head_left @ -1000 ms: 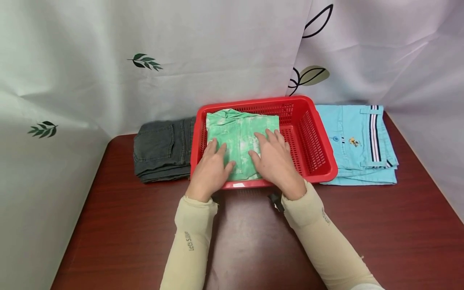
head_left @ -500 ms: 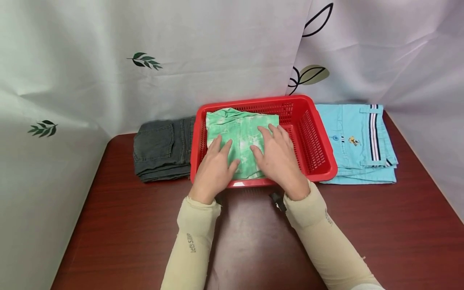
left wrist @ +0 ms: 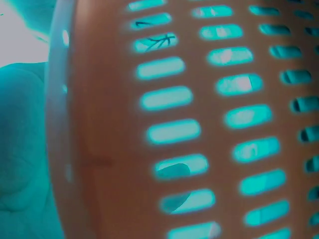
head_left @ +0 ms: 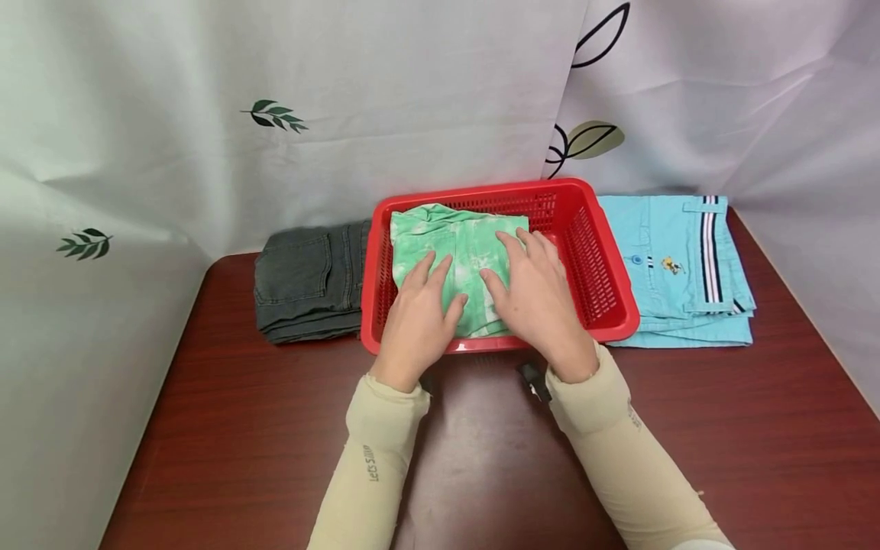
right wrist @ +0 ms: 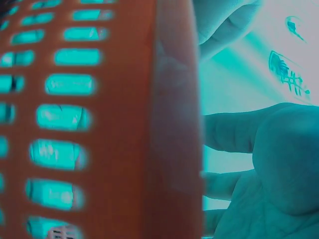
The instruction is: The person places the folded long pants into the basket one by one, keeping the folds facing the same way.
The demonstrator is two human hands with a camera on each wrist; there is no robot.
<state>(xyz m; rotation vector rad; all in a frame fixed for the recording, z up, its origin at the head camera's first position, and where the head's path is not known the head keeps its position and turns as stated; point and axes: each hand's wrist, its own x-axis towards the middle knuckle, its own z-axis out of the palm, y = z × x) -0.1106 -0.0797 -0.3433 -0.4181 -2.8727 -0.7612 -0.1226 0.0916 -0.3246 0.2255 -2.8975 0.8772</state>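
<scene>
A folded green-and-white tie-dye garment (head_left: 474, 235) lies in the left part of a red plastic basket (head_left: 368, 284). Over its front left portion is my left hand (head_left: 421, 315), fingers spread and extended. My right hand (head_left: 541, 299) reaches across the basket's front rim above the garment's right edge, with its fingers apart and nothing gripped. Both wrist views are largely filled by the basket's slotted front wall (left wrist: 109, 129). Beyond the rim in the right wrist view, the right hand (right wrist: 286, 164) shows its palm side and extended fingers. Part of the left hand (left wrist: 22, 144) shows at the left wrist view's edge.
Folded dark grey jeans (head_left: 292, 279) sit against the basket's left side on the brown table (head_left: 227, 428). To its right lie folded light-blue trousers (head_left: 663, 237) with a striped waistband. A pale curtain (head_left: 412, 92) hangs close behind.
Both hands have shifted rightward over the garment, the left one more clearly. The garment, basket and the folded clothes beside it stay in place.
</scene>
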